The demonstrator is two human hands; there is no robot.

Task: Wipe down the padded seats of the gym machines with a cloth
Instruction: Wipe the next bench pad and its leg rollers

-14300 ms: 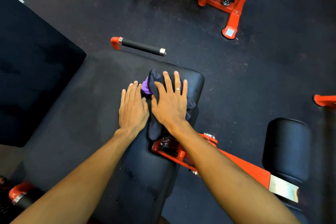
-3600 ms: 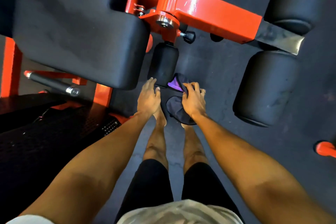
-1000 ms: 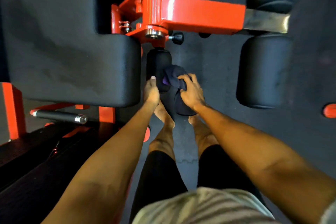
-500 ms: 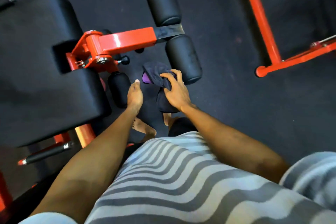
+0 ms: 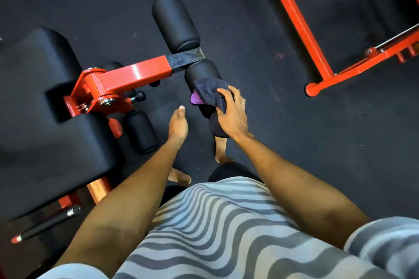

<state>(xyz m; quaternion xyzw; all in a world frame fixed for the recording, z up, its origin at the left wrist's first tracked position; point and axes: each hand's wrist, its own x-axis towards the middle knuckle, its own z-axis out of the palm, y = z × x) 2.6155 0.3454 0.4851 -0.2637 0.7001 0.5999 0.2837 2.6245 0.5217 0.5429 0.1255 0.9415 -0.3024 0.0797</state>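
My right hand (image 5: 232, 113) presses a dark cloth (image 5: 209, 92) with a purple patch against the near black roller pad (image 5: 200, 72) of the leg machine, its fingers curled over the cloth. My left hand (image 5: 178, 123) hovers just left of that roller with straight fingers, holding nothing. The far roller pad (image 5: 174, 22) lies on the other side of the orange arm (image 5: 133, 75). The big black padded seat (image 5: 45, 133) fills the left side. A smaller black roller (image 5: 140, 131) sits under the seat's edge.
An orange frame (image 5: 301, 22) of another machine crosses the dark rubber floor (image 5: 283, 142) at the upper right. A black-gripped handle (image 5: 47, 224) sticks out at the lower left. My bare feet stand below the near roller.
My right hand has carried the cloth from the gap between the rollers onto the near large roller pad. My left hand has come off the small roller. The view shifted right.
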